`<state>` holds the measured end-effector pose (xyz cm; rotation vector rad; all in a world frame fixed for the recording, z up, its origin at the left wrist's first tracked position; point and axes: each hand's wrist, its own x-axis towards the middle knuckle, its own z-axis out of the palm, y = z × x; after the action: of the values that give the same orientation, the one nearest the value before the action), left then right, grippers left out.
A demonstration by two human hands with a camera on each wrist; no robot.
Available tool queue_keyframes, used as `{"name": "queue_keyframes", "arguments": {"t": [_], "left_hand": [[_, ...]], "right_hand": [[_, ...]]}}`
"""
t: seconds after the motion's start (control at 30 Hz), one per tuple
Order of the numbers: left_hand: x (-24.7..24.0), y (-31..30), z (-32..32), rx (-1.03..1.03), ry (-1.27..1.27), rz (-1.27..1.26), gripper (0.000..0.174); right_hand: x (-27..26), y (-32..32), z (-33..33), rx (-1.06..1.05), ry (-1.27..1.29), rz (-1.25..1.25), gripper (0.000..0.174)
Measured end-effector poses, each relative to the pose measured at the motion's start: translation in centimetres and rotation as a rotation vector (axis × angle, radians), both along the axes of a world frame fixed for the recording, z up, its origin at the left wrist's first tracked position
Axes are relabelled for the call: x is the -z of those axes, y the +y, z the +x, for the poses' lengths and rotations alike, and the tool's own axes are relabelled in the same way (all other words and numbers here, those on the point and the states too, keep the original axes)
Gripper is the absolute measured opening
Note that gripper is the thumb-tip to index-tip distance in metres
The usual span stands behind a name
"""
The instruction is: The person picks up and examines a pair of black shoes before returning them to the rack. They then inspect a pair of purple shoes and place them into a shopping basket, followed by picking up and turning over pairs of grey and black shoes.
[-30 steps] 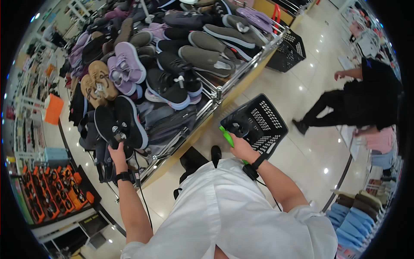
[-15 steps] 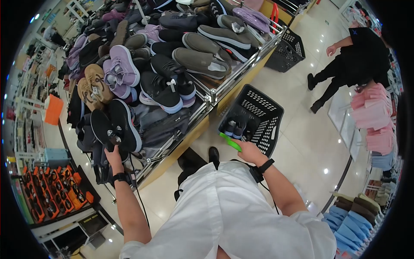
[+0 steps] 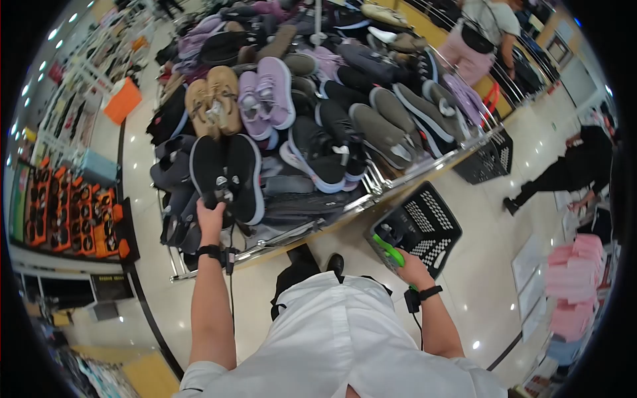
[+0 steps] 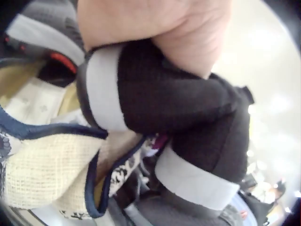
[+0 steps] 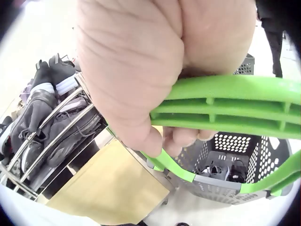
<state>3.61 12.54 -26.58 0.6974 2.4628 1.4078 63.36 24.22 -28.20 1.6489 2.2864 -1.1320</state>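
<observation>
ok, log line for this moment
left hand: grips black shoe pair | right hand: holds green handle of dark basket | basket contents: dark shoes

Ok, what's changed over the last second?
In the head view, the scene turned clockwise; the person in black clothes moved farther from the hanging pink garments. Nothing was taken or released: the left hand still grips the black white-soled fabric shoes, the right hand the green plastic basket handle.

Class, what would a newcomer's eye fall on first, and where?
It likely falls on the heap of shoes filling the stand; the left hand grips a black shoe at its near edge. Next comes the bright green basket handle in the right hand, beside the stand.
</observation>
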Motion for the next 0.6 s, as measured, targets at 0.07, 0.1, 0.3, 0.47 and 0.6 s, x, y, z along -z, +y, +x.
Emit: {"name": "queue_keyframes", "arguments": {"t": [0.07, 0.1, 0.3, 0.47, 0.6], "left_hand": [[0.9, -0.1, -0.5, -0.012, 0.026, 0.02, 0.063], [0.9, -0.2, -0.7, -0.008, -0.032, -0.003, 0.068], [0.6, -0.1, -0.5, -0.035, 0.072, -0.1, 0.066], [-2.0, 0.0, 0.5, -0.041, -0.034, -0.141, 0.076], [-1.9, -0.2, 0.3, -0.016, -0.005, -0.109, 0.072]], "right_hand": [[0.2, 0.6, -0.4, -0.056, -0.037, 0.003, 0.067], [-0.1, 0.9, -0.8, -0.063, -0.075, -0.018, 0.069], [-1.8, 3.9, -5.7, -0.22, -0.167, 0.146, 0.06], [-11.4, 8.0, -17.1, -0.305, 0.138, 0.166, 0.04], [-16.2, 9.9, -25.3, -0.353, 0.359, 0.127, 0.031]]}}
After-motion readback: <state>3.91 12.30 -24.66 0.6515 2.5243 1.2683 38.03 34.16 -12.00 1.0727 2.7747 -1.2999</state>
